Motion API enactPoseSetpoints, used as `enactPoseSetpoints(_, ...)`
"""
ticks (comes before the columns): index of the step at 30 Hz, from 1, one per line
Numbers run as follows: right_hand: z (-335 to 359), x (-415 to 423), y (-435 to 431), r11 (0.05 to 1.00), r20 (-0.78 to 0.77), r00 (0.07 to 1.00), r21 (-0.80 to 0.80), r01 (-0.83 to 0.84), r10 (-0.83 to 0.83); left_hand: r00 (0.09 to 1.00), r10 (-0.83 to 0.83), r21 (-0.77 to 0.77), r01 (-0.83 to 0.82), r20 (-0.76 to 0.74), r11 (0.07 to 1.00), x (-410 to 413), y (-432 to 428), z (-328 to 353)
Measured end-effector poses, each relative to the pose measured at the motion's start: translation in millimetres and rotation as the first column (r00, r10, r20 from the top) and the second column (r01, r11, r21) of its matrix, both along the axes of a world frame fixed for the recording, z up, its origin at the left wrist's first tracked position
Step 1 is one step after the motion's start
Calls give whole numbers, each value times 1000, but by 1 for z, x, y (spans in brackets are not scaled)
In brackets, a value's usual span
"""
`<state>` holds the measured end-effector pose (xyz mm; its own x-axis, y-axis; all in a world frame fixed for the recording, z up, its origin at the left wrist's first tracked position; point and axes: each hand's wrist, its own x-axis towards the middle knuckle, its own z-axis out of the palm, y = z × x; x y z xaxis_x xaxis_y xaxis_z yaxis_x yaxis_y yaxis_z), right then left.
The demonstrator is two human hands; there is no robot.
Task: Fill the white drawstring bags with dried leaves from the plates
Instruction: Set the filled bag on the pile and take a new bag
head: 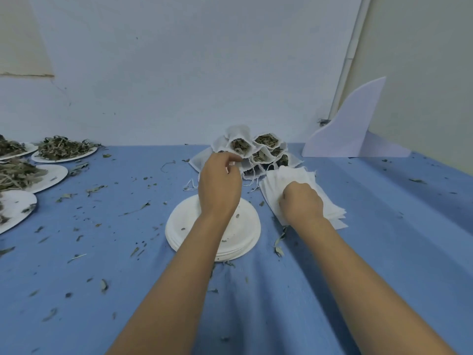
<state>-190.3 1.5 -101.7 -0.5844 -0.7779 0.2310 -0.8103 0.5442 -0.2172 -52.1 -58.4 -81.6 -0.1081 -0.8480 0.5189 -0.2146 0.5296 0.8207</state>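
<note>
Hands by filled bags, mouths toward camera

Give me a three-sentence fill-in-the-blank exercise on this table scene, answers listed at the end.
1. The right hand rests on the flat empty bags, which lie on a ____ cloth.
2. The heaped plates stand on the person's ____ side.
3. The left hand reaches over a stack of plates toward the pile of filled bags, whose mouths show dried ____.

Missing words: blue; left; leaves
</note>
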Motion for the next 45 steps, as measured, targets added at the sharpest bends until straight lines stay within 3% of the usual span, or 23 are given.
enactPoseSetpoints(8,-13,2,11,995,5,1000,-99,0,1,995,15,89,-6,-98,996,15,23,-10)
enactPoseSetpoints(15,-17,-5,15,976,43,999,-217,31,-23,995,32,136,-18,-99,991,19,24,-11)
enactPoseSetpoints(17,-16,-3,17,921,-4,1000,-389,-7,5,995,26,145,-12,-98,989,20,25,-10)
enactPoseSetpoints(19,-10,4,19,782,23,997,-622,-46,77,995,7,150,9,-104,989,20,25,-9)
enactPoseSetpoints(21,-3,10,20,650,94,973,-757,-68,212,994,-28,153,44,-106,987,21,25,-6)
enactPoseSetpoints(25,11,22,17,560,261,844,-827,-55,469,975,-216,115,221,-56,968,25,25,-3)
enactPoseSetpoints(29,20,28,14,573,350,784,-819,-9,512,932,-361,89,363,-36,928,29,28,1)
enactPoseSetpoints(36,26,25,13,599,483,786,-779,184,386,978,-200,157,206,-53,966,31,24,6)
enactPoseSetpoints(39,24,30,15,627,306,922,-773,96,236,992,-109,183,118,-59,976,35,20,7)
enactPoseSetpoints(41,29,40,17,585,162,936,-809,-56,313,999,-38,107,36,24,994,38,18,7)
enactPoseSetpoints(45,49,68,16,503,136,747,-814,-290,651,961,110,-83,-91,253,992,49,23,17)
